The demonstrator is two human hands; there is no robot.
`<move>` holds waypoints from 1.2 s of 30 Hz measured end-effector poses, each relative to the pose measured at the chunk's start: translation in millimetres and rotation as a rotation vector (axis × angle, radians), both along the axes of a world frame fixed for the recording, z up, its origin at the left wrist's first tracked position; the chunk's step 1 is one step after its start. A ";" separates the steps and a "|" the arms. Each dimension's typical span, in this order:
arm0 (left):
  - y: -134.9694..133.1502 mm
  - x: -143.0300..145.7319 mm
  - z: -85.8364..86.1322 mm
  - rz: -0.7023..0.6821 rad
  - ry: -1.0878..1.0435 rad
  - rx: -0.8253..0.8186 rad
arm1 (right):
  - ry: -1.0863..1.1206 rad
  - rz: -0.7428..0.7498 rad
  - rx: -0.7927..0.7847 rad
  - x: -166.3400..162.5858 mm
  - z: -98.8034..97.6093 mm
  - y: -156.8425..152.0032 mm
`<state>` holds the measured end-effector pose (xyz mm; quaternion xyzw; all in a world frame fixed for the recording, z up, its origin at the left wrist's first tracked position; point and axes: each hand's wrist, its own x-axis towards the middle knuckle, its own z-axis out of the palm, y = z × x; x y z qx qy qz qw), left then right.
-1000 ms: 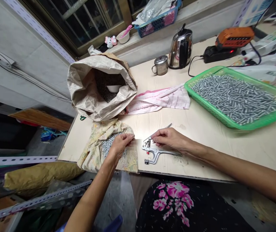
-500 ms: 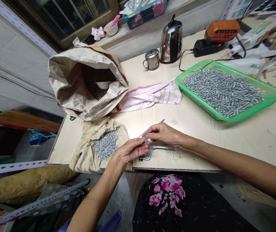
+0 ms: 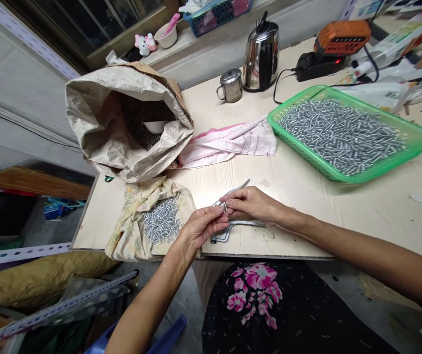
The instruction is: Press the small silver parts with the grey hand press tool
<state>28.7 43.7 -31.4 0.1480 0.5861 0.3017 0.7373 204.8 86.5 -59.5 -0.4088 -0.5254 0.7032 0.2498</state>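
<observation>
Above the front part of the table, my left hand (image 3: 205,226) pinches a small ridged metal piece (image 3: 225,208) between thumb and fingers. From the other side, my right hand (image 3: 253,204) closes its thumb and forefinger on the same piece. Fingers cover much of it, so its exact kind is unclear. Beneath both hands lies a metal tool with two spread handles (image 3: 246,223), its middle hidden. To the left, a heap of small silver metal pins (image 3: 162,220) rests on a yellowish patterned cloth (image 3: 120,241).
A green basket (image 3: 371,176) full of longer silver pins stands at right. An open sack (image 3: 96,118) with a white scoop (image 3: 154,127) inside leans at back left. Behind are a pink-white towel (image 3: 233,142), a lidded metal cup (image 3: 231,86), a kettle (image 3: 260,59) and a charging battery (image 3: 342,39).
Both hands stay together at nearly the same spot, and the small piece has turned slightly between the fingers. More of the tool's upper handle shows. The whole view has shifted a little.
</observation>
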 end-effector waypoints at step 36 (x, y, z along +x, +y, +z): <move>5.4 13.3 7.7 0.025 0.107 0.031 | 0.038 0.006 0.003 7.4 -19.0 -0.8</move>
